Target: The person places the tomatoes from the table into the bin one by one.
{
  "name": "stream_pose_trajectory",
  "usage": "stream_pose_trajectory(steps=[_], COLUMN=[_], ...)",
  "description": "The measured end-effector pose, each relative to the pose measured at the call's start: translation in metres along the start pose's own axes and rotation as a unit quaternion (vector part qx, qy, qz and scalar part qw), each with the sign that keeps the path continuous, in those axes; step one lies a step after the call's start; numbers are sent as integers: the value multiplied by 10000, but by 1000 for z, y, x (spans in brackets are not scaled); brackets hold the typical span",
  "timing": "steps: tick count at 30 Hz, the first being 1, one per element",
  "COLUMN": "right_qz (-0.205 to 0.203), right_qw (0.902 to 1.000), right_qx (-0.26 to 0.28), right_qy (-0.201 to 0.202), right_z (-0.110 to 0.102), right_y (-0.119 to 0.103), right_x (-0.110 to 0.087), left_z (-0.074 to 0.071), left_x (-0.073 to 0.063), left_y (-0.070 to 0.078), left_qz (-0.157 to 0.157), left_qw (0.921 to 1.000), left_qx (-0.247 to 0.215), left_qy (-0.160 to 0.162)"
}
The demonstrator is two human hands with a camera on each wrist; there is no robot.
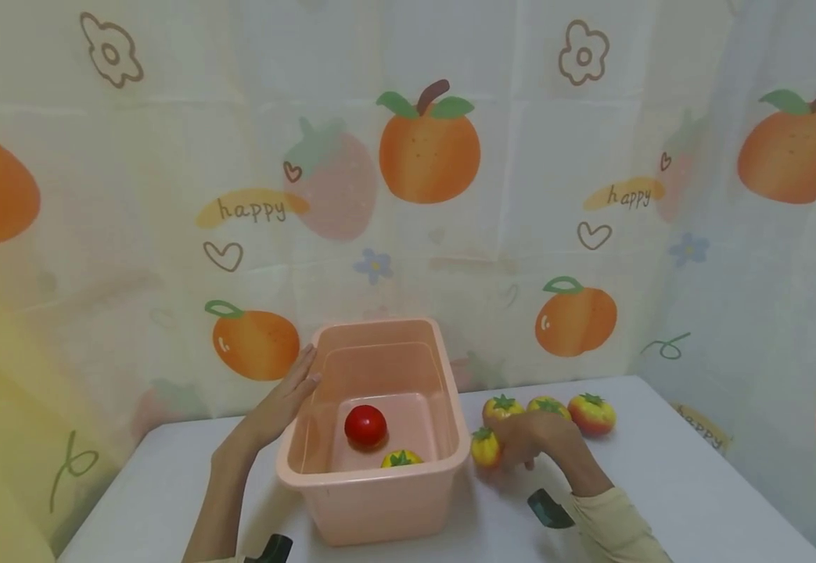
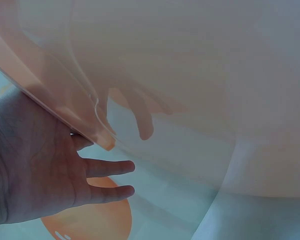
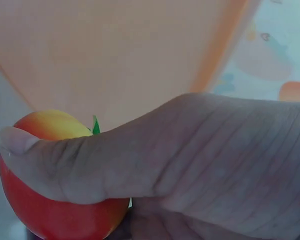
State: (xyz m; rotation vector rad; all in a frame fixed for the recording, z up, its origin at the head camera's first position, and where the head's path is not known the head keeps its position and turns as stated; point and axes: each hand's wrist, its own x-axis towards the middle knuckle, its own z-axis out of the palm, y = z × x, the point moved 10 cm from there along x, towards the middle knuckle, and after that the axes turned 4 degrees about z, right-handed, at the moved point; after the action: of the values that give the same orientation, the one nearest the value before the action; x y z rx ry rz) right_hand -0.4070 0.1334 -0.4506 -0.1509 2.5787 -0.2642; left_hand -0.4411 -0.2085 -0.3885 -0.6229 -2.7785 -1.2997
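My right hand point(image 1: 529, 434) grips a yellow-and-red tomato point(image 1: 485, 448) just right of the pink plastic bin. In the right wrist view the thumb lies across this tomato point(image 3: 65, 215), and a green leaf tip shows beyond it. My left hand point(image 1: 277, 410) touches the bin's left rim with extended fingers; the left wrist view shows the palm point(image 2: 40, 160) against the bin's edge. Inside the bin point(image 1: 386, 489) are a red tomato point(image 1: 365, 426) and a yellow one with a green top point(image 1: 402, 459), partly hidden by the near rim.
Behind the right hand, a tomato point(image 1: 502, 407), another tomato point(image 1: 548, 404) and a redder tomato point(image 1: 592, 414) stand in a row on the white table point(image 1: 689, 469). A fruit-print curtain point(image 1: 506, 156) hangs close behind the bin.
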Motion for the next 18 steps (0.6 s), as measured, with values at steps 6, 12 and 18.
stream_pose_trajectory(steps=[6, 12, 18], right_qz=[-220, -573, -1219], right_qw=[9997, 9978, 9895], right_qx=[5, -41, 469], right_qy=[48, 337, 623], right_z=[-11, -23, -35], right_y=[1, -2, -7], right_x=[-13, -22, -34], left_z=[0, 0, 0], left_x=[1, 1, 0], left_y=[1, 2, 2], left_qz=[12, 8, 26], left_qw=[10000, 10000, 10000], left_qx=[30, 20, 6], left_qy=[-3, -7, 9])
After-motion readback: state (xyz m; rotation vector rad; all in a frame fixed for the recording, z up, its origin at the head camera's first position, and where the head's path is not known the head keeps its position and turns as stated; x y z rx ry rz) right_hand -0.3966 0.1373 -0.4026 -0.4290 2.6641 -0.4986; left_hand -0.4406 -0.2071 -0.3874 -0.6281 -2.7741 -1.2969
